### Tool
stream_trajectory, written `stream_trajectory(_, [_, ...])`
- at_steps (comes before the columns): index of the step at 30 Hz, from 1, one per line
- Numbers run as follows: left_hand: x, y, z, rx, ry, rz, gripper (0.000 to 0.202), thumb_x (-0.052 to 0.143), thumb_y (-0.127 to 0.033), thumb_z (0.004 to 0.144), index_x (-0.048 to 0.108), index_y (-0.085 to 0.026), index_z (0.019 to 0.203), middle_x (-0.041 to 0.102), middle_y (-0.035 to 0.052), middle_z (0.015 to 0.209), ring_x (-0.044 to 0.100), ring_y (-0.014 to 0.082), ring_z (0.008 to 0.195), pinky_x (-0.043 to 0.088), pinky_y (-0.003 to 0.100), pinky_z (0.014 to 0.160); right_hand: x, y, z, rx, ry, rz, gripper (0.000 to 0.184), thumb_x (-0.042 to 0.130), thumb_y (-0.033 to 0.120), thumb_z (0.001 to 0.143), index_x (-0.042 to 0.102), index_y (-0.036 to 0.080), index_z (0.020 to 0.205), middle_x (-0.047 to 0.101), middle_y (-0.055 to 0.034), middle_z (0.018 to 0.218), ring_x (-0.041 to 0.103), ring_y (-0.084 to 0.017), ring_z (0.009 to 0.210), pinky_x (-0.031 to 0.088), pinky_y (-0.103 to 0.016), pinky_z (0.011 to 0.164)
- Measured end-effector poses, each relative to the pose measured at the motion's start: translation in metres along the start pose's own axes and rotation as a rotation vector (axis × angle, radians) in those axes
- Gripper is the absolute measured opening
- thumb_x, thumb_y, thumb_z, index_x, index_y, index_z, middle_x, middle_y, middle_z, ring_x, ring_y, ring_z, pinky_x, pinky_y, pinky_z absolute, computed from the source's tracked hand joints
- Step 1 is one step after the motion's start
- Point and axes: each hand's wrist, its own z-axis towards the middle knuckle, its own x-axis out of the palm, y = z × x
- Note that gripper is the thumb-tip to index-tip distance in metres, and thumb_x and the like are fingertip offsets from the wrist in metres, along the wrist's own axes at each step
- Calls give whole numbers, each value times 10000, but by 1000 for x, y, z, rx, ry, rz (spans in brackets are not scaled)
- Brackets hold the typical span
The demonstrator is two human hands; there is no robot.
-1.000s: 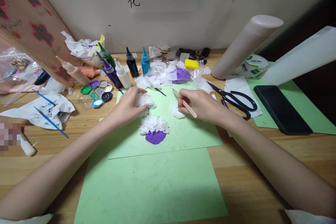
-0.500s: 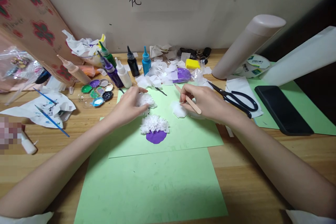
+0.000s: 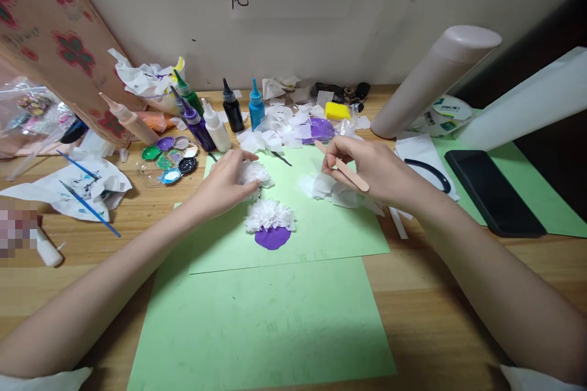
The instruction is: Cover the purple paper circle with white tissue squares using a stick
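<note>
My left hand (image 3: pixel 228 180) rests on the green paper (image 3: pixel 330 229), thumb and fingers apart around the left side of a white ruffled paper flower (image 3: pixel 257 175), partly covering it. Just below lies a second white ruffled cluster (image 3: pixel 271 215) on a purple disc (image 3: pixel 273 238). My right hand (image 3: pixel 355 162) is closed on a wooden craft stick (image 3: pixel 352 176), which slants across the fingers. Beneath that hand are white tissue paper pieces (image 3: pixel 337 190). Whether the fingertips also pinch a piece of tissue is hidden.
Paint bottles (image 3: pixel 215 126) and a paint palette (image 3: pixel 170 160) stand at the back left. Paper scraps (image 3: pixel 279 125) and yellow clay (image 3: pixel 337 111) lie behind. To the right are scissors (image 3: pixel 433 172), partly hidden, a phone (image 3: pixel 495 192) and a tall bottle (image 3: pixel 435 82). Brushes (image 3: pixel 89 208) lie left.
My right hand has moved right and slightly up with the craft stick, uncovering more tissue and hiding most of the scissors. My left hand has stayed on the flower.
</note>
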Motion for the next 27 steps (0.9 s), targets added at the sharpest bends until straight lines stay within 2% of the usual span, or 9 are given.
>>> stream_trajectory(8, [-1,-1,0,-11,6,5,391,557,-349,757,479,-202,1110,524,72,1196,470,255,1156,364,405,984,-4,-12,7,62,-15,345,221,617,263,748,403,208,765,623,-37,830,586,-181,756,429,-299,644])
stream_trajectory(11, [0,0,0,-8,5,2,395,558,-348,756,480,-200,1114,522,74,1202,463,257,1165,356,408,992,7,-8,10,40,-29,449,240,609,267,762,376,209,773,615,-40,835,578,-164,741,425,-287,622])
stream_trajectory(15, [0,1,0,1,-4,-6,401,555,-347,751,481,-197,1115,522,76,1201,463,255,1166,357,409,990,31,5,12,-75,58,535,223,581,263,797,366,207,791,601,-40,847,564,-146,744,429,-280,633])
stream_trajectory(21, [3,3,0,7,-23,-16,404,546,-351,739,475,-185,1100,528,88,1187,475,259,1144,373,413,969,67,19,28,-225,-7,457,138,562,209,799,425,199,814,575,-19,853,563,-143,772,427,-278,669])
stream_trajectory(27, [4,6,2,39,-38,-25,390,535,-373,748,489,-172,1079,536,101,1153,480,265,1124,386,422,944,85,20,45,-289,-53,382,107,537,169,787,435,199,788,570,-8,813,565,-147,751,418,-263,644])
